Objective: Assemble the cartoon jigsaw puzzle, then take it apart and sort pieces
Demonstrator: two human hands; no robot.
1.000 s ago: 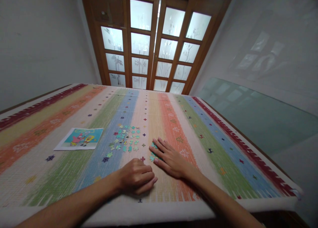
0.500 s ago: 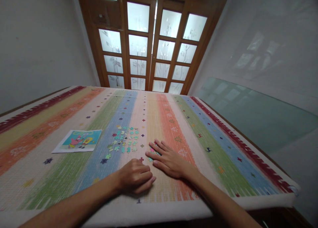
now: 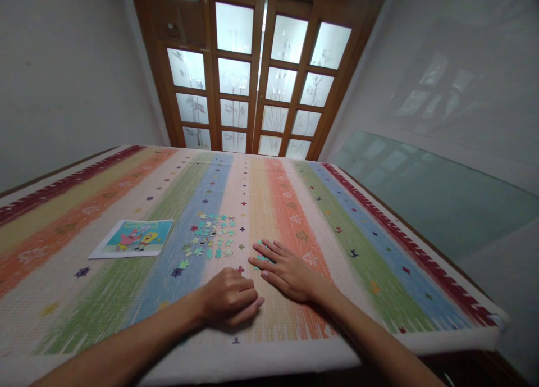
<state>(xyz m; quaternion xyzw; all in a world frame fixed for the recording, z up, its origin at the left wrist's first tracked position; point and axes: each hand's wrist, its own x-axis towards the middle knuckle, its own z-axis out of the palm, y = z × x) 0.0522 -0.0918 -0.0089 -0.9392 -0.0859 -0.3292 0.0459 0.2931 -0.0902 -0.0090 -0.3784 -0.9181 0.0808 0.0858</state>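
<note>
My right hand [image 3: 286, 270] lies flat with its fingers spread over a small group of jigsaw pieces [image 3: 261, 258], hiding most of them. Just left of it, my left hand [image 3: 231, 298] rests on the cloth with its fingers curled into a fist; whether anything is inside is hidden. Beyond my left hand, several loose teal and green jigsaw pieces [image 3: 218, 253] lie in rough rows. One light green piece [image 3: 184, 264] sits a little apart at their near left. Further left is a printed picture [image 3: 135, 240] of cartoon figures on a teal background.
A striped tablecloth [image 3: 362, 297] covers the table, its white front edge [image 3: 252, 356] close to me. Glass-paned wooden doors [image 3: 256, 72] stand behind the far edge. A pale glass panel [image 3: 421, 190] leans along the right wall.
My right hand has shifted very slightly to the right over the pieces under its fingers. My left fist and the other pieces stay where they were.
</note>
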